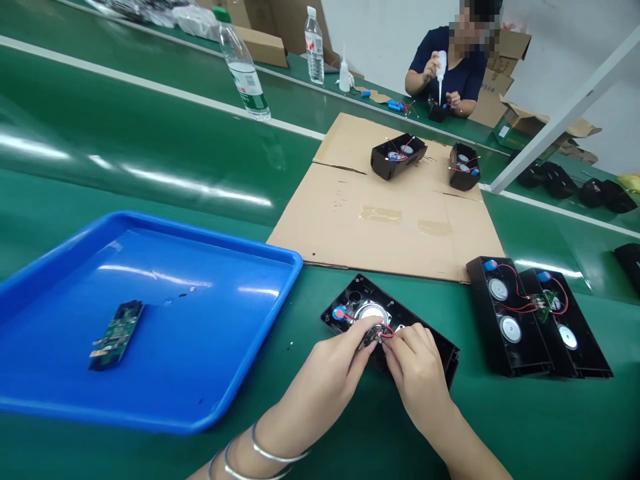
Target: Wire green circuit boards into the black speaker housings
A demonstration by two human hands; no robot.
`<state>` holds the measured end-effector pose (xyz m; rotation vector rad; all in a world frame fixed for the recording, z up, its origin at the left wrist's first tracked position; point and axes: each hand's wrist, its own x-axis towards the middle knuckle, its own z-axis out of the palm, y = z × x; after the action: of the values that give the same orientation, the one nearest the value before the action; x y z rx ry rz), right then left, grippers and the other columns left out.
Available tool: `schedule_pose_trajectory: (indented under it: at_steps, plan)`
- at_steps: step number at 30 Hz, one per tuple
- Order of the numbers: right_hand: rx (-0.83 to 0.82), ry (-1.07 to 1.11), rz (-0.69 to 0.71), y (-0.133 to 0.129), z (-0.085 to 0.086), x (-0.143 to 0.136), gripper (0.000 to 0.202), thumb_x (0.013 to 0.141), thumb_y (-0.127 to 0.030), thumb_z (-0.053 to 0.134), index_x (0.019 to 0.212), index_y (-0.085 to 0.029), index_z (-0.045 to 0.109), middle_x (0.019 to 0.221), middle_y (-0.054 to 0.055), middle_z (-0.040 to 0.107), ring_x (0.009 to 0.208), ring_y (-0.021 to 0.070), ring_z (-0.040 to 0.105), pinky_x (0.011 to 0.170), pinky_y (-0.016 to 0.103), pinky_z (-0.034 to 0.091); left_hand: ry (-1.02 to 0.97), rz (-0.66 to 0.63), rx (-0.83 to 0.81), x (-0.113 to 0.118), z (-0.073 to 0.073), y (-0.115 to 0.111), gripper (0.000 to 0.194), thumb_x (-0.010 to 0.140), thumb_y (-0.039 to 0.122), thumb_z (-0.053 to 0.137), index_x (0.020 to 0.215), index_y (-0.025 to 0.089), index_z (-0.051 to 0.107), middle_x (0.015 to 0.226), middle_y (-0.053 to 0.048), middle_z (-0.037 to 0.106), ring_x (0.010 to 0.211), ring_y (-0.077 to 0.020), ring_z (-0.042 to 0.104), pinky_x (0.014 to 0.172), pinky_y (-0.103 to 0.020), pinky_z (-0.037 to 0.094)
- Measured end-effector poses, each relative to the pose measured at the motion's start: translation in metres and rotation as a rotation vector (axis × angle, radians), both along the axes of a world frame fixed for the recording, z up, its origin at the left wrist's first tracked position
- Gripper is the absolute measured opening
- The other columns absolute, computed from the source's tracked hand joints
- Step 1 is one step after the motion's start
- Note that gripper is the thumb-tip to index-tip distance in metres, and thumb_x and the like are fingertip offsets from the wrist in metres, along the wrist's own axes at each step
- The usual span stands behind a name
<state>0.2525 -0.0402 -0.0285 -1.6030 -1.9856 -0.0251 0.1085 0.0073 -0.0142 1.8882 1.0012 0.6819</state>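
Observation:
In front of me on the green bench lies a black speaker housing [425,320] with a round speaker [373,312] and a blue component [339,313] inside. Over it, my left hand [345,353] pinches a small circuit board [371,337] between thumb and fingers. My right hand [417,357] is closed on a red wire [387,331] at the board's right side; the fingertips of both hands nearly meet. Another green circuit board [117,333] rests in the blue tray [200,425] to the left.
Two black housings [510,347] joined by red wires stand at the right. A cardboard sheet [400,247] beyond carries two more housings [397,157]. Across the bench, a person [445,73] holds a white bottle. A water bottle [245,77] stands back left; a white post [565,110] rises at the right.

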Motion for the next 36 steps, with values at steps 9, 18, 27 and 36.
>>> schedule_pose_trajectory:
  at_steps: [9, 18, 27, 36]
  plan:
    - [0.023, 0.105, -0.046, -0.002, -0.002, 0.001, 0.02, 0.094, -0.019, 0.043, 0.08, -0.015, 0.056, 0.064, 0.002, 0.054, 0.06, 0.0144, 0.044, 0.058, 0.028, 0.033, 0.07, -0.133, 0.127, -0.003, 0.005, 0.006, 0.029, 0.088, 0.014, 0.034, 0.108, 0.022, 0.052, 0.094, -0.002, 0.07, 0.083, -0.0162, 0.067, 0.069, -0.024, 0.051]
    - [-0.154, 0.234, 0.011, -0.001, -0.002, 0.007, 0.028, 0.096, -0.029, 0.035, 0.093, -0.016, 0.06, 0.069, 0.002, 0.06, 0.063, 0.0159, 0.048, 0.061, 0.03, 0.036, -0.038, -0.143, 0.138, -0.003, 0.004, 0.006, 0.029, 0.086, 0.011, 0.037, 0.108, 0.024, 0.051, 0.09, 0.001, 0.069, 0.079, -0.0128, 0.067, 0.068, -0.019, 0.051]
    - [-0.228, 0.323, 0.019, 0.0, 0.004, 0.012, 0.025, 0.094, -0.029, 0.041, 0.095, -0.017, 0.062, 0.078, 0.004, 0.064, 0.072, 0.0175, 0.055, 0.066, 0.031, 0.043, -0.075, -0.102, 0.043, 0.0, 0.001, 0.006, 0.022, 0.085, 0.017, 0.043, 0.102, 0.024, 0.055, 0.085, 0.002, 0.07, 0.072, -0.0124, 0.068, 0.066, -0.02, 0.053]
    - [-0.742, 0.593, -0.122, -0.01, 0.033, 0.048, 0.017, 0.077, -0.022, 0.059, 0.092, -0.018, 0.068, 0.065, -0.001, 0.063, 0.047, 0.01, 0.053, 0.051, 0.022, 0.044, -0.142, 0.143, -0.187, -0.003, 0.009, 0.008, 0.02, 0.08, 0.03, 0.05, 0.098, 0.023, 0.054, 0.079, 0.001, 0.071, 0.068, -0.0165, 0.07, 0.063, -0.024, 0.056]
